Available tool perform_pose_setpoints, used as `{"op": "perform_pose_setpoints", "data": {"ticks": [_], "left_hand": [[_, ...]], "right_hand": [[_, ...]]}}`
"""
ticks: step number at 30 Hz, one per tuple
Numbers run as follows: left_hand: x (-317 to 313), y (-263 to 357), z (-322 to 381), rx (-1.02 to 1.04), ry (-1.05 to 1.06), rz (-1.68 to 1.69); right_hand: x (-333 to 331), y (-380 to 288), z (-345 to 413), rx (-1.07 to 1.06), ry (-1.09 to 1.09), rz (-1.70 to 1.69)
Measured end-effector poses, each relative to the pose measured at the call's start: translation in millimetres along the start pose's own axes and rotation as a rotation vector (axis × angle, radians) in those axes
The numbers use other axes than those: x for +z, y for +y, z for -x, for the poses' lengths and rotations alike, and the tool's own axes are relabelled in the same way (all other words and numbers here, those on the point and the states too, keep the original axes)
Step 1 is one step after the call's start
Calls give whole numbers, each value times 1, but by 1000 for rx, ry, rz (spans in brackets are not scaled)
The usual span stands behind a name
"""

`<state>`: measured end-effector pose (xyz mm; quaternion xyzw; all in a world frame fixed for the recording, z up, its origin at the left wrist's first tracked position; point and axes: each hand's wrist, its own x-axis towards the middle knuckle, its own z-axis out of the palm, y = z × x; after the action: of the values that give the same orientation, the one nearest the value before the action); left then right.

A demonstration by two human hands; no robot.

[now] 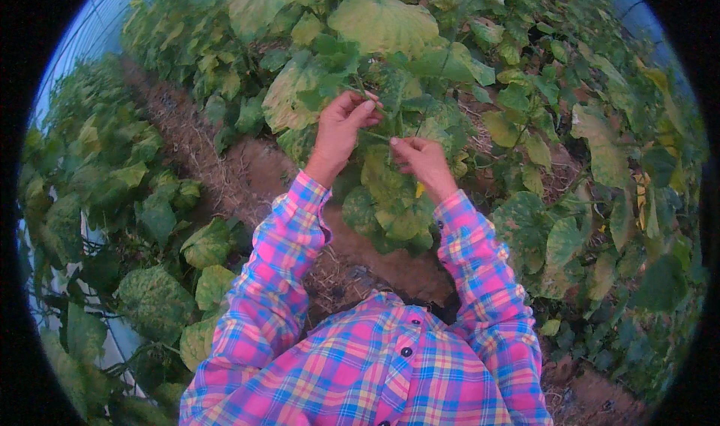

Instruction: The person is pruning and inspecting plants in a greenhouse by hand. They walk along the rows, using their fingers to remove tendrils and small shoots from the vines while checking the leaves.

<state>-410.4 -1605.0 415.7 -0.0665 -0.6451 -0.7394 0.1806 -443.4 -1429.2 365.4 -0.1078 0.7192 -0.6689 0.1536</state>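
Observation:
My left hand (344, 123) is raised among the leaves of a climbing vine that looks like cucumber, its thumb and fingers pinching a thin green stem (360, 84). To the right and a little lower, my right hand (421, 160) has its thumb and forefinger closed at the end of a slender green stalk (376, 136). That stalk runs between the two hands. A large yellow-green leaf (385, 24) spreads above them, and a mottled yellowing leaf (289, 91) is just left of my left hand. Below my hands hang several spotted leaves (394, 215).
Dense vine rows stand at the left (154, 302) and right (596, 145), many leaves yellowed. A bare soil path (214, 167) littered with dry stalks runs to the upper left. Pale plastic greenhouse sheeting (84, 38) curves along the far left edge.

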Motion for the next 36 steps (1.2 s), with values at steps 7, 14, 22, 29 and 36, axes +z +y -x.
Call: {"op": "perform_pose_setpoints", "data": {"ticks": [7, 14, 22, 29, 36], "left_hand": [[7, 0, 0, -14, 17, -34], [16, -4, 0, 13, 16, -74], [11, -3, -7, -66, 101, -70], [8, 4, -16, -137, 175, 39], [38, 19, -24, -128, 53, 93]], "right_hand": [[11, -1, -6, 158, -8, -321], [9, 9, -18, 111, 71, -146], [-26, -10, -29, -526, 280, 291], [-36, -63, -30, -322, -57, -242], [-33, -84, -16, -567, -73, 111]]}}
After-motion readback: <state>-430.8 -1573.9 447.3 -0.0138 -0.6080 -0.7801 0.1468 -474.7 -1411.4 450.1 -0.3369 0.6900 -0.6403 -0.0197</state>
